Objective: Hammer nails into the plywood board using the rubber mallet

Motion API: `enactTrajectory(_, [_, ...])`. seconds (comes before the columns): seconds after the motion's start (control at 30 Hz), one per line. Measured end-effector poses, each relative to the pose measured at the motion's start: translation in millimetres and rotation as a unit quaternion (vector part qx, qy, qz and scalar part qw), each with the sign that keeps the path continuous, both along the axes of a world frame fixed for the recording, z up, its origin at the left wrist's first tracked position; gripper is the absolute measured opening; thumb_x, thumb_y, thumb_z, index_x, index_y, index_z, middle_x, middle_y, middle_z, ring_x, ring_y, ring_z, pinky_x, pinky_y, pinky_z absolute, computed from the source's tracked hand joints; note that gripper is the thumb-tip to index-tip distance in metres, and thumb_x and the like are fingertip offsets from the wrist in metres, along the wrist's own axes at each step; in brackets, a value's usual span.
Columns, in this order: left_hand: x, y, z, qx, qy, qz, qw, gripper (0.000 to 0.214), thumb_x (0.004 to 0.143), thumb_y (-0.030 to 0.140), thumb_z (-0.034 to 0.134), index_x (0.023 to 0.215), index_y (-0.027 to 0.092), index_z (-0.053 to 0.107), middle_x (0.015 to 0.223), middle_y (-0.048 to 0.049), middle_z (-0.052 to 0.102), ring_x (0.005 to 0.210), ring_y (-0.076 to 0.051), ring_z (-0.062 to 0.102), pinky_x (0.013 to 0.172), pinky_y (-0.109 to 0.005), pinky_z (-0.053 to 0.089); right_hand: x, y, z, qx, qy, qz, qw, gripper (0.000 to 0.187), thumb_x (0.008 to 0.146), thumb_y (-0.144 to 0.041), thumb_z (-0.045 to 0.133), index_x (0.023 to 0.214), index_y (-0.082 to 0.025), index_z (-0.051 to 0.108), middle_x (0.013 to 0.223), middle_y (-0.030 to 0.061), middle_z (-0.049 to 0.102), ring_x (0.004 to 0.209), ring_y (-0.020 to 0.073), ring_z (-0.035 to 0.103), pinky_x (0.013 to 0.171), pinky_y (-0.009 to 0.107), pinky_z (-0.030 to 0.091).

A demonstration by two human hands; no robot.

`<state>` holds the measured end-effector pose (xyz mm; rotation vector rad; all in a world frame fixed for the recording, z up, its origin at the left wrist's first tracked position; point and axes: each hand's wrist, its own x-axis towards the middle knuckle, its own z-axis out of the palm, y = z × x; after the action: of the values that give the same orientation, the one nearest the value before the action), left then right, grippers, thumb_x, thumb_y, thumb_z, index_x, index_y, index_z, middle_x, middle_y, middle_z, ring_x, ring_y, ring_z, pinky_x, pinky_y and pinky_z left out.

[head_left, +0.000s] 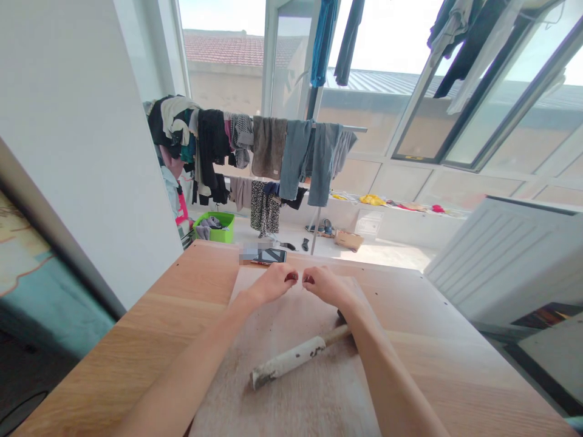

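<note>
My left hand (276, 281) and my right hand (324, 284) hover close together over the far part of a pale, scuffed wooden board (282, 328). The fingers of each are curled into a pinch, with a narrow gap between the two hands. Whatever is in the fingertips, if anything, is too small to make out. Nearer to me on the board lies what looks like a hammer, its wooden handle (291, 359) coated in chipped white. A dark part of it shows by my right forearm, which hides the rest.
The board rests on a wooden table (182, 328). A phone (272, 256) lies at the table's far edge. Beyond stand a laundry rack with jeans (294, 158) and other clothes, a green basket (221, 227) and a cardboard box (348, 239). A white panel (505, 255) stands at right.
</note>
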<state>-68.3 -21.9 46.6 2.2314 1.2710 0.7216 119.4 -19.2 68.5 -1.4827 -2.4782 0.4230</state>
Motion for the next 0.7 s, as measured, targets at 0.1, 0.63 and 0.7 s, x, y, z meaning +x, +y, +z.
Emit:
enactTrajectory(0.1, [-6.3,-1.0,10.2,-0.051,-0.02,-0.014,0.998,0.015,0.082,0.018,0.057,0.088,0.015,0.07,0.078,-0.0027,0.07,0.072,-0.015,0.065,0.071,-0.024,0.049,3.0,0.0,5.5,-0.012,0.016,0.01,1.0,0.015,0.081,-0.014,0.055,0.078,-0.019,0.069,0.077,0.0029,0.071,0.075,0.0156,0.061,0.063,0.023,0.039])
enactTrajectory(0.63, [-20.0,-6.0,22.9,-0.208,0.027,-0.115,0.971,0.01,0.078,0.026,0.066,0.079,0.016,0.065,0.063,0.0021,0.064,0.055,-0.011,0.062,0.054,-0.019,0.043,-3.7,-17.8,34.6,-0.04,0.043,0.056,0.997,0.015,0.08,-0.02,0.054,0.08,-0.02,0.069,0.069,-0.0004,0.069,0.066,0.0131,0.06,0.059,0.023,0.039])
enactTrajectory(0.7, [-21.2,-6.5,24.6,-0.201,0.032,-0.116,0.972,0.01,0.079,0.026,0.066,0.079,0.016,0.066,0.061,0.0027,0.063,0.055,-0.011,0.062,0.054,-0.02,0.042,-5.9,-21.9,39.6,-0.041,0.041,0.062,0.996,0.015,0.08,-0.02,0.054,0.079,-0.02,0.069,0.07,-0.0008,0.068,0.066,0.0127,0.059,0.059,0.023,0.038])
